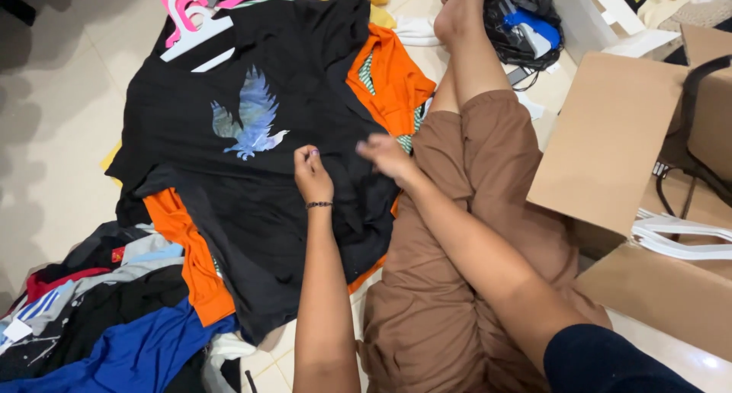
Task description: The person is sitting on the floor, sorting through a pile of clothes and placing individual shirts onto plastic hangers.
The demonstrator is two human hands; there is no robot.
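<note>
- Head view looks down on my left hand (313, 176), knuckles up, fingers curled and pinching the cloth of a black T-shirt (252, 134) just right of its pale blue bird print (250, 118).
- My right hand (387, 157) rests beside it on the same shirt; it is blurred, fingers loosely bent, and I cannot tell whether they grip the fabric.
- That shirt lies spread face up on the floor, over an orange garment (191, 259) that shows at its lower left and upper right.
- My legs in brown shorts (457, 233) stretch out along its right edge.
- Left of my arm sits a heap of clothes (99, 309); pink and white hangers (191, 19) lie past the shirt's collar, and cardboard boxes (610, 141) stand to my right.
</note>
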